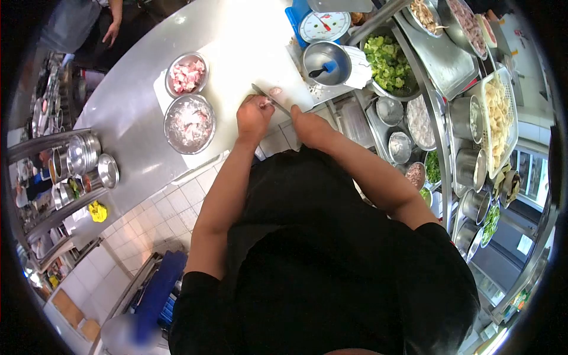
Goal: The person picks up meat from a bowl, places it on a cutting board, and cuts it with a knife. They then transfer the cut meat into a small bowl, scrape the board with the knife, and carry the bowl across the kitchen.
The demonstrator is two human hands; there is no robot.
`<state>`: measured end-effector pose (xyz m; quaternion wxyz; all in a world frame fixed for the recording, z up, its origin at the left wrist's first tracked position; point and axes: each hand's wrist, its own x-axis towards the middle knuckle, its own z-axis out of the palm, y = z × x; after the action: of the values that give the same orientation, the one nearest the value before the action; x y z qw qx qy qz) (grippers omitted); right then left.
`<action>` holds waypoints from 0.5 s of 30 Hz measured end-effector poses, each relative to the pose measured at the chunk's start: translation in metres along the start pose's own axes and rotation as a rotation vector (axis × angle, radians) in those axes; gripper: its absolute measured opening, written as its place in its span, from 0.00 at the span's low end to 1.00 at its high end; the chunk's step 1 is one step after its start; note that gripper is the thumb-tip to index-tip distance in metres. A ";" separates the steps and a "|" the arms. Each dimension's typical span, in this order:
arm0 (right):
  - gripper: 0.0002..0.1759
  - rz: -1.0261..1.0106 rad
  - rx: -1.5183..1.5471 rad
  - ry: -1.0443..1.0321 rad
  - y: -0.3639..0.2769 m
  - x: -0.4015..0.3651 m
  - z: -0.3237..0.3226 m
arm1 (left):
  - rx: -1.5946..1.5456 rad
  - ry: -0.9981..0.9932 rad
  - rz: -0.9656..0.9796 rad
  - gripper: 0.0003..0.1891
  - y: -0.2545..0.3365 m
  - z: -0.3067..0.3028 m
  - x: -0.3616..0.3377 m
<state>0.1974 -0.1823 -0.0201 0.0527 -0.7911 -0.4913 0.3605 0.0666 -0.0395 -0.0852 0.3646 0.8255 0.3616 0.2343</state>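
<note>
My right hand (pixel 310 126) grips a knife (pixel 276 102), its blade slanting up and left across the white cutting board (pixel 236 65). My left hand (pixel 254 118) is closed, fingers curled on a small piece of pale meat (pixel 265 103) close to the blade. Just beyond the blade lies a pink slice of meat (pixel 276 91) on the board. To the left stand two steel bowls: the far one holds pink meat chunks (pixel 188 75), the near one whitish, coated meat (pixel 190 123). The knife's handle is hidden in my right hand.
A dial scale (pixel 324 26) and a steel pot (pixel 327 63) with a blue-handled utensil stand at the right. Chopped greens (pixel 387 62) and several ingredient containers fill the right-hand racks. Another person's hand (pixel 111 32) hangs beyond the steel table's (pixel 127 124) far left edge.
</note>
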 end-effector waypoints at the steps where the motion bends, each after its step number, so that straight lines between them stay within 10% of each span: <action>1: 0.10 0.031 -0.004 -0.020 0.002 0.000 -0.003 | 0.021 0.024 0.005 0.07 -0.004 0.000 0.001; 15: 0.12 0.066 0.098 0.090 0.004 -0.043 -0.016 | 0.004 -0.050 -0.133 0.14 0.001 -0.028 -0.013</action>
<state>0.1996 -0.2151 0.0117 0.1013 -0.8188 -0.4437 0.3499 0.0406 -0.0376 -0.0690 0.3868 0.8058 0.4070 0.1882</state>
